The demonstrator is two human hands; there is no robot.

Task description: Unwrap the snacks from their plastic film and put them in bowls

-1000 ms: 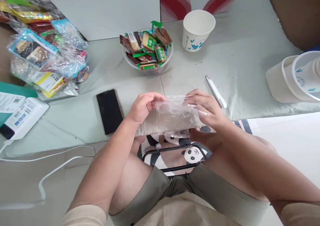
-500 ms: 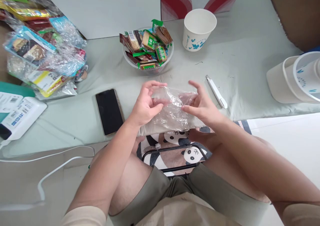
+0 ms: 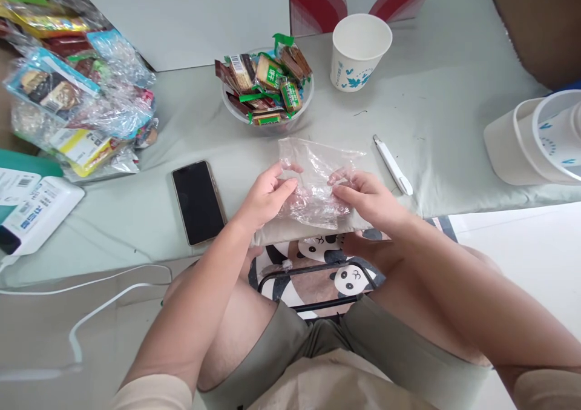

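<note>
A crumpled clear plastic bag (image 3: 313, 183) is stretched between my two hands, above the front edge of the cloth-covered table. My left hand (image 3: 269, 195) pinches its left side between thumb and fingers. On the other side, my right hand (image 3: 363, 195) grips the bag, with some fingers showing through the film. Behind the bag stands a clear bowl (image 3: 272, 128) heaped with wrapped biscuits (image 3: 270, 74). A white utility knife (image 3: 393, 165) lies to the right of my right hand. Left of my left hand rests a black-screened phone (image 3: 198, 203).
A white paper cup (image 3: 361, 52) stands at the back, before a red and white carton (image 3: 318, 4). White bins (image 3: 508, 146) are at the right. Packaged snacks (image 3: 86, 89) pile up on the left, near a green and white bottle (image 3: 31, 165). A white cable (image 3: 75, 331) hangs below.
My fingers have closed in on the bag from a looser, spread pose. The bag now sits higher and flatter, its upper edge opened out away from me.
</note>
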